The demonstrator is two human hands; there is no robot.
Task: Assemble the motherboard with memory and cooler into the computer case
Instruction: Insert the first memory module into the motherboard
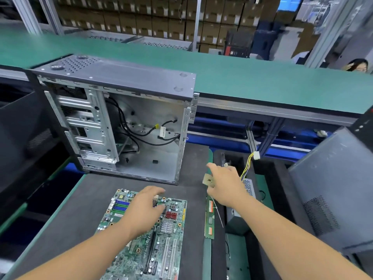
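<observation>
Motherboard lay flat on dark mat before open case, left hand hovering relaxed-open over it, right hand pinching small chip; risk: chip slipping or seating crooked in the socket.

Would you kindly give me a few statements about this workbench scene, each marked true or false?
1. The motherboard lies flat on the dark mat. True.
2. The motherboard is already inside the case. False: it lies in front of the open case.
3. The right hand holds a small square part. True.
4. The left hand grips a screwdriver. False: it holds no tool and is over the motherboard.
5. A memory stick lies right of the motherboard. True.
</observation>
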